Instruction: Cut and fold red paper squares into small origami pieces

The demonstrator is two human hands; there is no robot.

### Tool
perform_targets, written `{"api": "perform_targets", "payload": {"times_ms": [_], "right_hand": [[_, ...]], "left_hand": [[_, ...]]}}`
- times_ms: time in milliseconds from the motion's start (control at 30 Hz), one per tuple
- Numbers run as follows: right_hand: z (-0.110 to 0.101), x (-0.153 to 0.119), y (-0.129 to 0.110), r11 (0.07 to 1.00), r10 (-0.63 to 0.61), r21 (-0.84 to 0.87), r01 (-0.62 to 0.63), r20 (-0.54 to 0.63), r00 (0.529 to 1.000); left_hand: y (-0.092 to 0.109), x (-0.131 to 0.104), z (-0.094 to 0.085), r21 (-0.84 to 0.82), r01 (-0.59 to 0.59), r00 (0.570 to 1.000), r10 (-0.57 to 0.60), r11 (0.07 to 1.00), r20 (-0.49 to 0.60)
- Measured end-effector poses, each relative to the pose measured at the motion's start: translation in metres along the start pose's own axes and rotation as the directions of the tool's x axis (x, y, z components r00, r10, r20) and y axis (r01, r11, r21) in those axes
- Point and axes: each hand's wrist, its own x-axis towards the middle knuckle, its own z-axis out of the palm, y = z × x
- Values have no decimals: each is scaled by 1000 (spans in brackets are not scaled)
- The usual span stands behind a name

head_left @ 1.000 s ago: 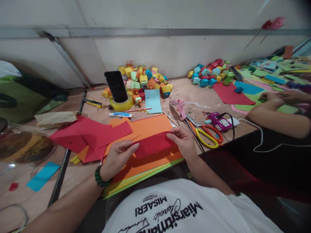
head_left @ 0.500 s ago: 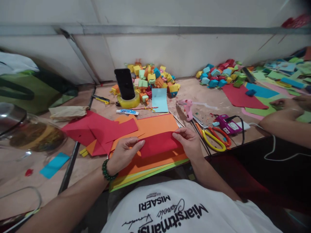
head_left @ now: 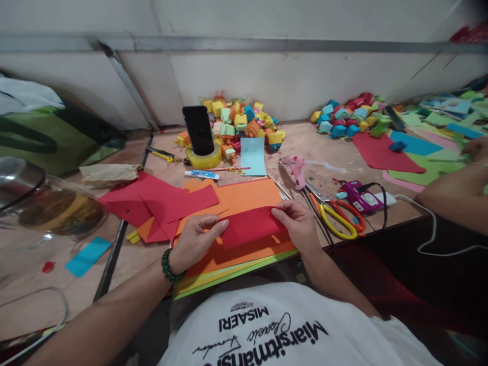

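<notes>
A strip of red paper (head_left: 251, 227) is stretched between my two hands, its upper edge bowed. My left hand (head_left: 200, 236) pinches its left end between thumb and fingers. At the opposite end my right hand (head_left: 299, 223) grips the upper right corner, thumb on top. Under the strip lies a stack of orange paper (head_left: 249, 193), with yellow and green sheets (head_left: 236, 272) showing along the front edge. Cut red paper pieces (head_left: 171, 203) overlap the stack on the left. Scissors (head_left: 337, 218) with yellow and orange handles rest just right of my right hand.
A pink glue gun (head_left: 297, 170) and a purple power adapter (head_left: 362, 196) sit to the right. A phone (head_left: 199, 129) leans in a yellow tape roll (head_left: 206, 156) before piled paper cubes (head_left: 240, 119). On the left is a glass jar (head_left: 61, 208). Another person's arm (head_left: 455, 193) reaches in at far right.
The view has shifted slightly, so the table's things sit a little further right. Both hands keep the red strip in nearly the same pose. The other person's hand has moved rightward.
</notes>
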Motion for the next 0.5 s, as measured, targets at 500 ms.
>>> {"api": "perform_targets", "payload": {"times_ms": [500], "right_hand": [[4, -7, 23, 615, -259, -692, 378, 276, 926]], "left_hand": [[-12, 17, 6, 862, -162, 982, -5, 481, 187]]}}
